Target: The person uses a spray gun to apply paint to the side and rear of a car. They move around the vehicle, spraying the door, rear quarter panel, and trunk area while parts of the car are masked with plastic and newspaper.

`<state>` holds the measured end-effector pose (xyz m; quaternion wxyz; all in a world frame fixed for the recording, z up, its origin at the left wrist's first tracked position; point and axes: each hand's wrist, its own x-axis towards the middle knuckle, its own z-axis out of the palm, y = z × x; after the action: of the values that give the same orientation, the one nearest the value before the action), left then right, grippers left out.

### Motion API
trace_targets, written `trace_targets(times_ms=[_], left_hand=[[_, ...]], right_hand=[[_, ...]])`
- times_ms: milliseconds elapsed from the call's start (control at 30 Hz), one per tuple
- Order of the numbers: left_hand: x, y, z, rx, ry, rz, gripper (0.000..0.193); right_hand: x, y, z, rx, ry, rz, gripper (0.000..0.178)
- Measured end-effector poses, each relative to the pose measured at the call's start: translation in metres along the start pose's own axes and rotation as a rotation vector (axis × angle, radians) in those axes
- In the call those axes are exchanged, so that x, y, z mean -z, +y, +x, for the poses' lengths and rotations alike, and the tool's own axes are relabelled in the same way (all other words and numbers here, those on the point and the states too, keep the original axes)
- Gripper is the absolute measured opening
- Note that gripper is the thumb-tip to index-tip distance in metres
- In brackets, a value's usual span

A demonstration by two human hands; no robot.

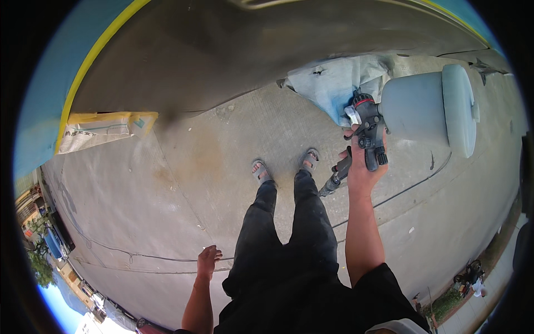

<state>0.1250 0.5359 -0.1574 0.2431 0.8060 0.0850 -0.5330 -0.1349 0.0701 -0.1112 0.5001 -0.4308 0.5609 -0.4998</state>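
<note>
My right hand (364,167) is wrapped round the grip of a black spray gun (367,119), held out in front of me on the right. A big translucent cup (417,103) with a pale lid (461,111) sticks out sideways from the gun. From the bottom of the grip a hose fitting (334,181) slants down. The gun's nozzle end is close to a dark grey-brown vehicle panel (222,50), apart from it as far as I can see. My left hand (208,261) hangs low beside my leg, fingers loosely bent, with nothing visible in it.
Yellow tape (100,53) borders blue masking (41,100) on the left. A taped paper sheet (105,131) hangs under the panel. Crumpled pale-blue plastic sheeting (328,83) lies behind the gun. A dark hose (411,189) crosses the concrete floor (189,178) around my feet.
</note>
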Motion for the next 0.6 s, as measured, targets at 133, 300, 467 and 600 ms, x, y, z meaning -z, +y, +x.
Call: trace_targets(times_ms=[133, 300, 467, 600], left_hand=[[-0.007, 0.002, 0.0, 0.076, -0.013, 0.112, 0.035], [-0.02, 0.014, 0.004, -0.043, -0.089, 0.184, 0.04], [-0.021, 0.025, 0.011, -0.115, -0.097, 0.201, 0.04], [-0.016, 0.026, 0.013, -0.086, -0.122, 0.217, 0.042]], right_hand=[[-0.003, 0.006, -0.023, -0.022, -0.199, 0.01, 0.031], [0.001, 0.027, -0.031, 0.199, -0.335, -0.322, 0.028], [0.009, 0.026, -0.017, -0.081, -0.092, 0.009, 0.024], [0.001, 0.029, -0.025, -0.07, -0.244, -0.119, 0.025]])
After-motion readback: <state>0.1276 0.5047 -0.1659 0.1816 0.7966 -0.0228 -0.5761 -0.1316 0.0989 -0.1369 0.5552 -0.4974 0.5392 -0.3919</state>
